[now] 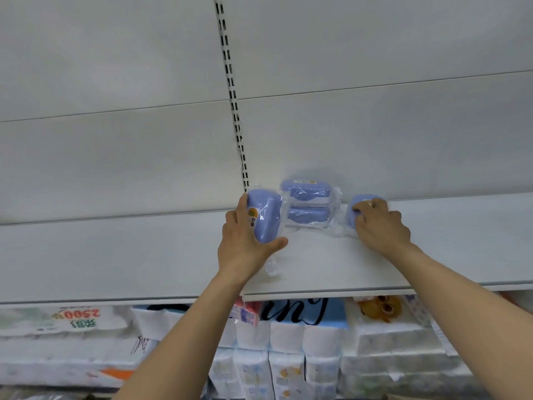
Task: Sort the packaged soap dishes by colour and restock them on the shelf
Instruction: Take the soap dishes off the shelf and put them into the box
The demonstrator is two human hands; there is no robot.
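The left grip point(245, 229) holds a packaged soap dish point(265, 216) above the shelf point(317, 264), near its left end. Just to the right of that grip, and a little further back, two more packaged dishes point(307, 203) lie stacked one on the other on the shelf, close to the back panel point(375, 140). Right of the stack, the right grip point(375, 223) rests on a fourth packaged dish point(356, 210) lying on the shelf. The slotted upright point(233, 111) rises behind the left grip. Below both grips, under the shelf, stand packs of tissue rolls point(288, 350).
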